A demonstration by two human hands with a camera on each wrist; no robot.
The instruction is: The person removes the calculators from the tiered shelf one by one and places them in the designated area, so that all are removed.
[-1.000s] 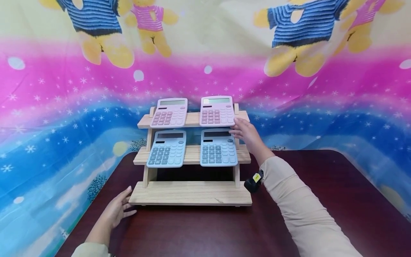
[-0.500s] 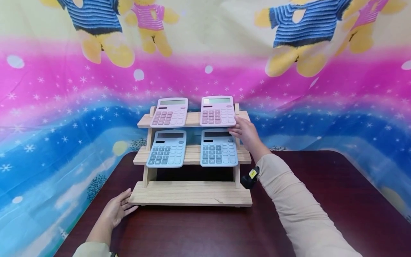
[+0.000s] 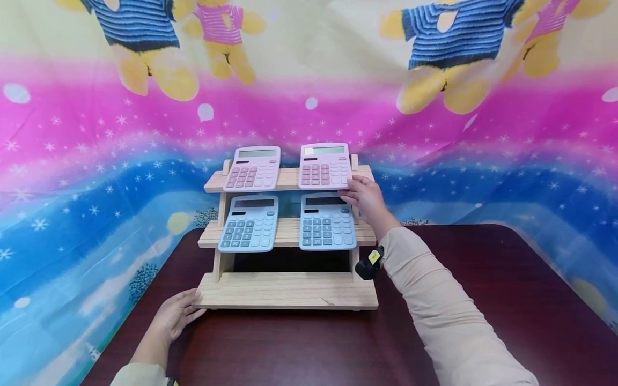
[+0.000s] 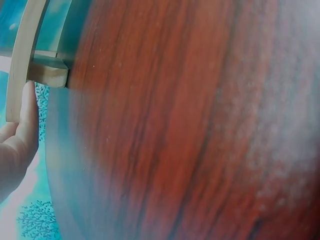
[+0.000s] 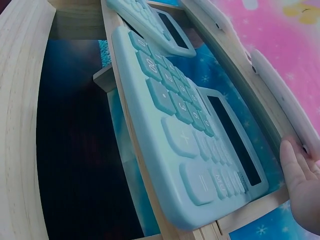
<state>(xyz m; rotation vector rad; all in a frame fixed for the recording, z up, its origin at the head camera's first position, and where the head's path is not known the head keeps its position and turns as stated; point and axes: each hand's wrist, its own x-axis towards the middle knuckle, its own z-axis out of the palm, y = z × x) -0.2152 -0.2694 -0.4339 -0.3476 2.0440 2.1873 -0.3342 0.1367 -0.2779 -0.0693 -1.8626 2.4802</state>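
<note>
A three-tier wooden display stand [image 3: 289, 290] bears two pink calculators [image 3: 252, 167] on its top shelf and two blue calculators [image 3: 249, 222] on its middle shelf, all leaning back. My left hand [image 3: 169, 316] is at the left end of the bottom shelf, with fairly straight fingers against the board's end and the thumb held apart. In the left wrist view, a finger [image 4: 29, 107] lies along that board. My right hand [image 3: 369, 202] reaches up to the right pink calculator [image 3: 325, 166]; its extended fingers touch the lower right corner by the top shelf's front edge.
The stand rests on a dark reddish-brown table [image 3: 483, 300] with rounded far corners. A printed cloth backdrop [image 3: 309, 118] with bears and snowflakes hangs close behind. A black wrist camera [image 3: 369, 264] on my right wrist sits near the stand's right side.
My right hand has shifted slightly left, closer to the pink calculator's lower corner. The left hand has moved in against the bottom shelf's end. The calculators keep their places on the shelves.
</note>
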